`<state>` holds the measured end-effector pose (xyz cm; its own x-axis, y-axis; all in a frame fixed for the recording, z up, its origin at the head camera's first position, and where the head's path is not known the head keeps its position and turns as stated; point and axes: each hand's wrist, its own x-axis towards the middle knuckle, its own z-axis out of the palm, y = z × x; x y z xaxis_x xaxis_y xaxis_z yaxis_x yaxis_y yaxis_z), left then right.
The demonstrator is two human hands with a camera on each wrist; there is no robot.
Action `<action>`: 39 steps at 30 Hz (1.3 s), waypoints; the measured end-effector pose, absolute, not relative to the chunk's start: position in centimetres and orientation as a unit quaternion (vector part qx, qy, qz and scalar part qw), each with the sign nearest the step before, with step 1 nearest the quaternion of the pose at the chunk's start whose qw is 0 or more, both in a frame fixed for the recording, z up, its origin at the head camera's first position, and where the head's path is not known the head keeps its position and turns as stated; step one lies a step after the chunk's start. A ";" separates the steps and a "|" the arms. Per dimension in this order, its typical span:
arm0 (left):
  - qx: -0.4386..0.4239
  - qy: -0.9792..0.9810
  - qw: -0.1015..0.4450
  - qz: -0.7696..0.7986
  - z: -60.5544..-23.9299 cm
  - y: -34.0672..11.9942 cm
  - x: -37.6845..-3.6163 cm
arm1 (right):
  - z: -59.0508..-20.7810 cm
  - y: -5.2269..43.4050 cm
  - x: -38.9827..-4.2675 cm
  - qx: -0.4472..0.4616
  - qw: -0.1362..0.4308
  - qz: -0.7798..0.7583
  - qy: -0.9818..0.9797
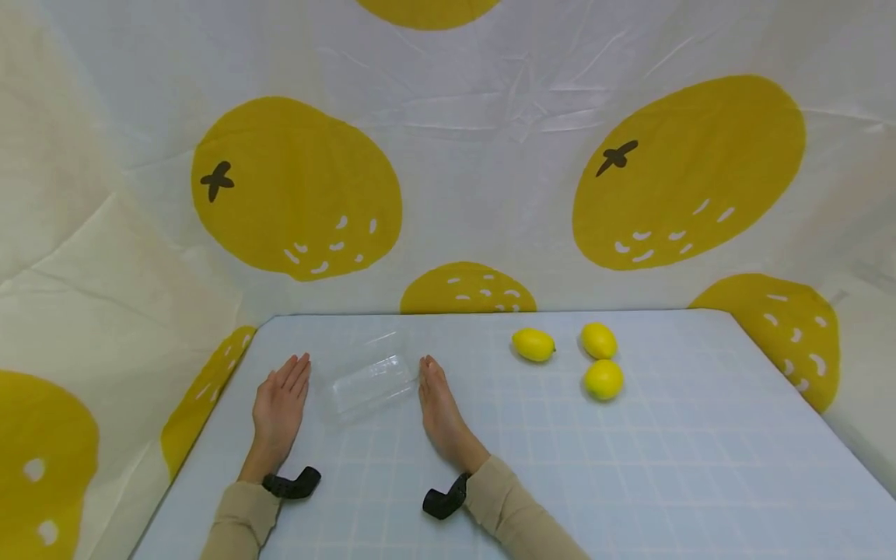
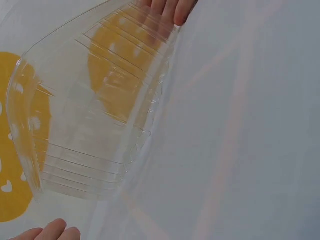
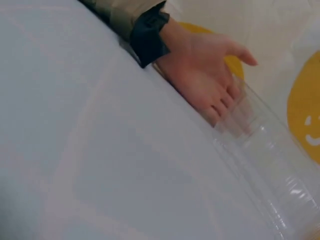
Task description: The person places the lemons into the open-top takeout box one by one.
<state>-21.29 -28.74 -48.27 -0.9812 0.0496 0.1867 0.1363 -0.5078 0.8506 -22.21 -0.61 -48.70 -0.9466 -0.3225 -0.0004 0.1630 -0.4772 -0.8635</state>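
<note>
A clear plastic container [image 1: 371, 379] lies on the light blue checked table [image 1: 665, 467] between my two hands. My left hand [image 1: 280, 404] rests on its edge to the container's left, fingers straight, a small gap from it in the head view. My right hand [image 1: 437, 404] stands on its edge at the container's right end, fingers straight, its fingertips [image 2: 172, 9] at the container's [image 2: 95, 100] rim. The right wrist view shows the left hand [image 3: 205, 75] with its palm turned to the container [image 3: 270, 165]. Neither hand holds anything.
Three yellow lemons [image 1: 533, 344] [image 1: 598, 340] [image 1: 603, 379] lie in a cluster at the back right of the table. A white cloth printed with large yellow fruit [image 1: 294, 187] hangs behind and at both sides. Black straps [image 1: 292, 484] sit at both wrists.
</note>
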 end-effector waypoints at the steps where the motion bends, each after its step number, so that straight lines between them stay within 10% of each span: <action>1: -0.095 -0.497 0.025 -0.862 -48.3 -28.8 -21.3 | -48.8 -0.6 -22.2 -0.085 0.143 -0.853 0.495; 39: -0.070 -0.655 0.006 -0.752 -49.2 -23.9 -20.2 | -48.8 -0.6 -21.3 -0.086 0.096 -0.847 0.516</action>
